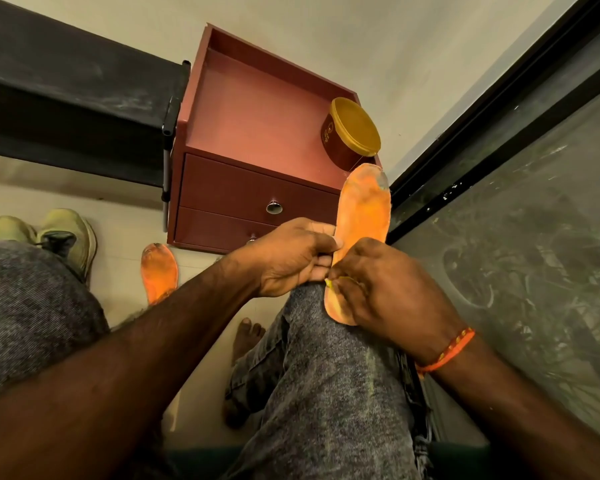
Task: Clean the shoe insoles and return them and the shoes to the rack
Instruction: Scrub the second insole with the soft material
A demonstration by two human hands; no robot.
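Note:
An orange insole lies along my right knee, toe end pointing away, its surface worn and smudged. My left hand pinches its left edge near the middle. My right hand covers its heel half with curled fingers that hold a small yellow thing, mostly hidden. A second orange insole lies on the floor between my knees. Two pale green shoes stand on the floor at the left. A black rack shelf runs along the upper left.
A maroon two-drawer cabinet stands ahead against the wall, with a brown tub with a yellow lid on its top. A dark glass panel with a black frame fills the right side. My bare foot rests on the floor.

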